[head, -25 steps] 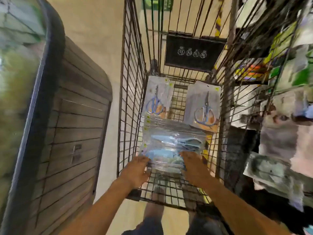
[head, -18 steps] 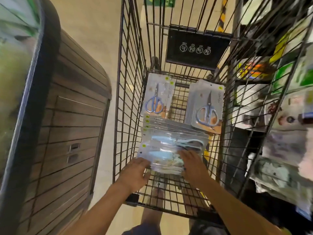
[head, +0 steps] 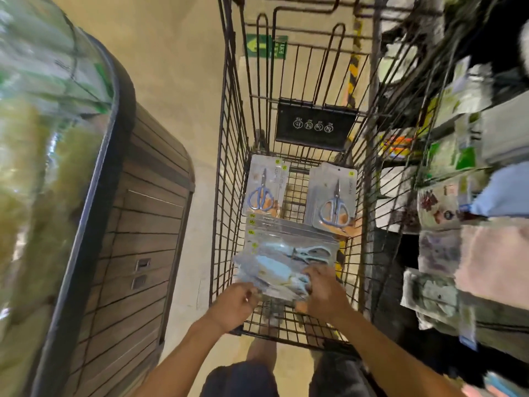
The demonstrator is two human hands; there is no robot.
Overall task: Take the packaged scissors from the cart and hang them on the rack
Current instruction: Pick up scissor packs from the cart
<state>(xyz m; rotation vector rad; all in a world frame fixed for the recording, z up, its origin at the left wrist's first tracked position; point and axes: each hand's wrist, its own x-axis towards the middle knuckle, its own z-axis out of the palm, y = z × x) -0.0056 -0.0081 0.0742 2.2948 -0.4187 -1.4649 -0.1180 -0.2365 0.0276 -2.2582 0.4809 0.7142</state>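
Observation:
A dark wire cart [head: 229, 196] stands in front of me. Inside it lies a stack of clear packaged scissors [head: 286, 262] with pale blue handles. My left hand [head: 234, 305] grips the stack's near left edge. My right hand [head: 323, 293] holds its near right side, fingers over the top pack. Two more grey packs with blue-handled scissors lean at the cart's far end, one on the left [head: 262, 190] and one on the right [head: 333, 202]. The rack [head: 446, 224] with hanging packaged goods is on the right, blurred.
A wood-panelled display case [head: 137, 239] with a curved glass top stands close on the left. A black sign plate [head: 315, 124] hangs on the cart's far wall. Beige floor runs between the case and the cart. My legs show below the cart.
The view has tilted up, showing more of the cart's far end. Both hands stay on the stack of packs, which has lifted slightly at its near edge.

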